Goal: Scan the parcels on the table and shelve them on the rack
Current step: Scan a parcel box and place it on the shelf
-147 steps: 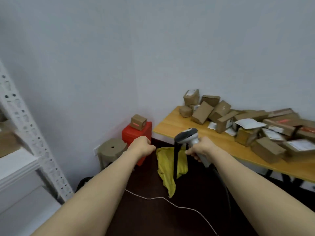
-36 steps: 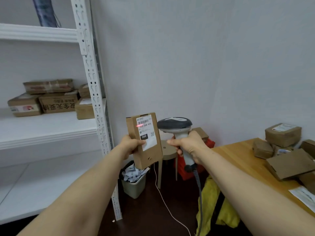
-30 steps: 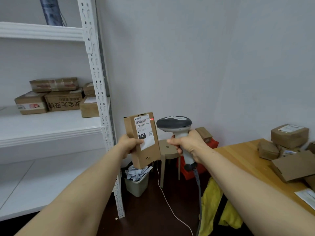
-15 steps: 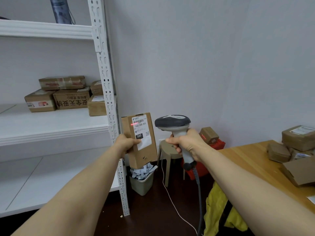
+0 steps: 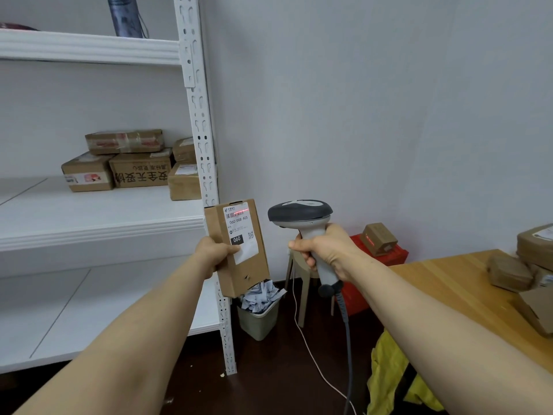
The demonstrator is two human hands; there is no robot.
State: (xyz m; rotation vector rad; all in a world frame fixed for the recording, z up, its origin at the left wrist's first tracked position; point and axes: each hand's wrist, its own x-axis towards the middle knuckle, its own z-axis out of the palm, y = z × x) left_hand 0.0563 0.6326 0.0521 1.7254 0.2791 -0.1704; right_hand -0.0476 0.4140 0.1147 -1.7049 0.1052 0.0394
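My left hand (image 5: 216, 255) grips a flat brown cardboard parcel (image 5: 243, 265) upright, its white label facing me. A red scan line lies across the barcode at the top of the label. My right hand (image 5: 324, 251) holds a grey handheld scanner (image 5: 300, 213) by its handle, head aimed left at the parcel, a short gap between them. The white rack (image 5: 98, 223) stands to the left, with several brown parcels (image 5: 131, 167) on its middle shelf. The wooden table (image 5: 460, 295) at right carries more parcels (image 5: 508, 272).
A small bin of crumpled paper (image 5: 259, 310) sits on the dark floor by the rack's upright (image 5: 206, 181). Behind the scanner are a beige stool (image 5: 302, 280) and a red crate (image 5: 380, 265) with a small box (image 5: 377, 237) on it. A yellow cloth (image 5: 389, 381) hangs below the table.
My view has swung further left toward the rack, and the table has slid to the right edge. The parcel and scanner stay held together; the red line now sits on the barcode.
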